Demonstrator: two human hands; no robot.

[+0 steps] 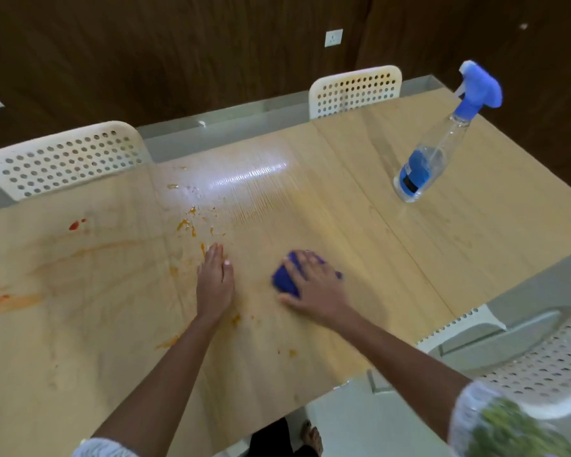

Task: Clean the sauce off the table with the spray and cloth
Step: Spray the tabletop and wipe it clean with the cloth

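Observation:
My right hand [314, 285] presses flat on a folded blue cloth [285, 280] near the middle of the light wooden table [343, 225]. My left hand [215, 282] rests flat on the table just left of the cloth, fingers together, holding nothing. Orange sauce smears and blobs [187, 224] lie beyond and around my left hand. A red drop [75, 224] sits at the far left, and a long orange streak [4, 301] runs along the left edge. The clear spray bottle [426, 159] with a blue trigger head stands upright at the far right.
Two white perforated chairs [66, 159] [356, 89] stand at the table's far side. A third white chair [541, 367] is at my right, next to the near edge. A wet sheen [248, 174] shows beyond the cloth. A dark wooden wall is behind.

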